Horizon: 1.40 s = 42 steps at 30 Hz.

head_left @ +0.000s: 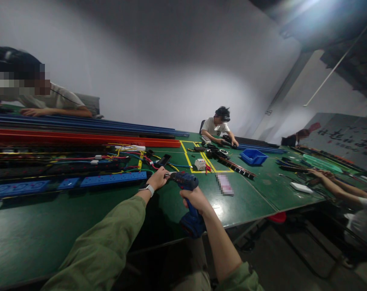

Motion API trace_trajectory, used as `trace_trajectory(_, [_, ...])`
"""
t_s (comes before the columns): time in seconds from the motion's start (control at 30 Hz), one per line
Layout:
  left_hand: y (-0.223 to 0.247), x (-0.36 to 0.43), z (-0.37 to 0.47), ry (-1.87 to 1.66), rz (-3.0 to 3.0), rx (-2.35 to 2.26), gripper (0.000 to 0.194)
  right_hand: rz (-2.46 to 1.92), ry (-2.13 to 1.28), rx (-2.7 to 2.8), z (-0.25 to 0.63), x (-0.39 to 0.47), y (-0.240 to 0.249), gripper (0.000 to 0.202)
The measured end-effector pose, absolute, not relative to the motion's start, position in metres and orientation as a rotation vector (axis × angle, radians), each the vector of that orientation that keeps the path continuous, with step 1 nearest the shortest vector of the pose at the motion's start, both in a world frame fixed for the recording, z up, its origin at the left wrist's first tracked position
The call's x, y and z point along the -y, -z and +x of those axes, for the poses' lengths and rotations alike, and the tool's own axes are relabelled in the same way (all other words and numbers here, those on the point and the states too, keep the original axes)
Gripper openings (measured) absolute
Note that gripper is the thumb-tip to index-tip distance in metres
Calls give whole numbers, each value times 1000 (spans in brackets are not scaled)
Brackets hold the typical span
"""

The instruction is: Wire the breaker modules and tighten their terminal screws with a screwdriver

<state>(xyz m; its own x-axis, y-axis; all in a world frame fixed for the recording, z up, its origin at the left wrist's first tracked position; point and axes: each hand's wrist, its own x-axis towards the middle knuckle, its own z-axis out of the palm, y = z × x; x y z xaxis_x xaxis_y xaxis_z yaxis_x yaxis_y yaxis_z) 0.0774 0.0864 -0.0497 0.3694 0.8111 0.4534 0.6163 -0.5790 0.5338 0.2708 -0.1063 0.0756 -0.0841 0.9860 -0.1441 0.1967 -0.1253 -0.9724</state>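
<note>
A blue and black cordless drill [183, 180] is in my right hand [198, 200], whose fingers wrap round its handle. Its nose points left, toward my left hand [157, 180]. That hand is closed at the drill's tip, and what its fingers pinch is too small to make out. Just left of it ends a long power strip [113, 179] with blue socket faces, lying on the green table. Coloured wires [149, 163] and a small black piece [165, 160] lie behind my left hand.
Long red rails [159, 142] and blue rails [135, 128] run along the left. A white breaker block [200, 164] stands inside yellow tape. Further right are a blue bin [252, 157], a pixelated sheet [225, 184] and a white box [301, 187]. Co-workers sit around the table [246, 202].
</note>
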Motion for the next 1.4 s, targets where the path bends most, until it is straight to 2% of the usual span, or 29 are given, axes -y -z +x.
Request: trace_trajectory(1.4, [55,-90,76,-1054,2419,-1208,21,-1394,-1295,1362,271,104,-74,11])
